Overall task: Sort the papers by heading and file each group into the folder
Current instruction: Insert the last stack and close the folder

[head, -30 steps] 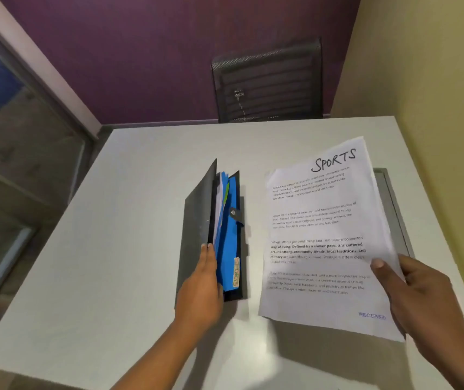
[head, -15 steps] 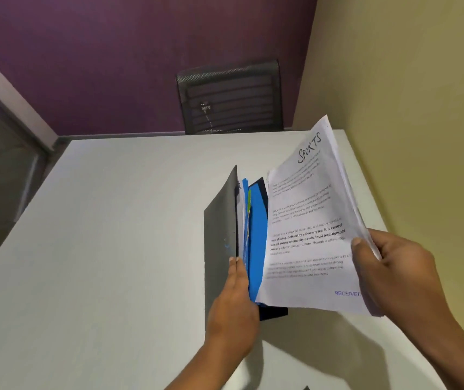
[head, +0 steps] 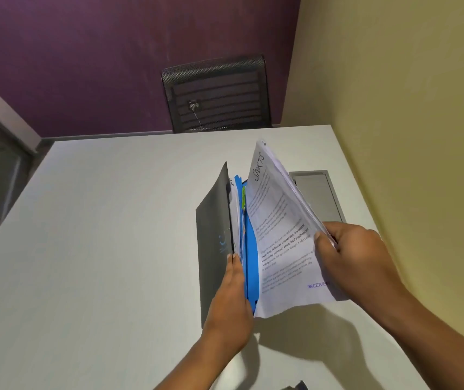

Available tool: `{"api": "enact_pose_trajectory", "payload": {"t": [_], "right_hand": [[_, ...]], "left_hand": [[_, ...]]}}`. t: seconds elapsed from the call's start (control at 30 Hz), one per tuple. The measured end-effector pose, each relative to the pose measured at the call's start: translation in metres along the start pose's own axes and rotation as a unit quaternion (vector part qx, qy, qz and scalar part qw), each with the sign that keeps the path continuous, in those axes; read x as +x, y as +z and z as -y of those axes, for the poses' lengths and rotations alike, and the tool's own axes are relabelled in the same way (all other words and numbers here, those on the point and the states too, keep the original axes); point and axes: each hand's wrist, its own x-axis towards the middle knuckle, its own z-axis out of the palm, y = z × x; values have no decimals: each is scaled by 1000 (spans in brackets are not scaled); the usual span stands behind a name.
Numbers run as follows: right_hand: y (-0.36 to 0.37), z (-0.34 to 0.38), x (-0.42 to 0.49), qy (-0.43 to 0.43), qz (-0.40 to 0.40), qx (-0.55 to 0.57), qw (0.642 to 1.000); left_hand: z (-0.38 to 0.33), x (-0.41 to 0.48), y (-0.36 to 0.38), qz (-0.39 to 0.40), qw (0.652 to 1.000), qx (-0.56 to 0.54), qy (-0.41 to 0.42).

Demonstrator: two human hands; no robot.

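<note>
The folder (head: 214, 243) stands open on its spine edge on the white desk (head: 98, 249), its dark grey cover tilted away to the left and blue dividers (head: 249, 249) with a green tab showing inside it. The left hand (head: 231, 299) reaches into the near end of the folder, fingers straight and pressed together, lying between the grey cover and the blue dividers; the thumb is hidden. Just right of the folder, the right hand (head: 357, 254) pinches a sheaf of papers (head: 278, 229) by its right edge, thumb on the front sheet and curled fingers behind. The sheaf is held steeply tilted, headed SPORTS at its far end and stamped RECEIVED near the bottom, and its left edge meets the blue dividers. Beyond the papers, right of the folder, a grey panel (head: 318, 192) sits flush in the desk. Behind the folder, past the far desk edge, stands a black mesh chair (head: 216, 94).
</note>
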Motion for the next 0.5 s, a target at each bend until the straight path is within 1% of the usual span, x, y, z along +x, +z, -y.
{"api": "enact_pose_trajectory", "payload": {"t": [0.13, 0.23, 0.37, 0.5], "right_hand": [[16, 2, 10, -9, 11, -1, 1000], [28, 0, 16, -20, 3, -19, 1000], [44, 2, 19, -57, 10, -58, 997], [54, 5, 20, -98, -15, -104, 990]], "left_hand": [[6, -2, 0, -8, 1000, -21, 6], [9, -3, -1, -13, 999, -38, 11], [12, -2, 1, -21, 997, -76, 9], [15, -1, 2, -37, 996, -80, 20]]}}
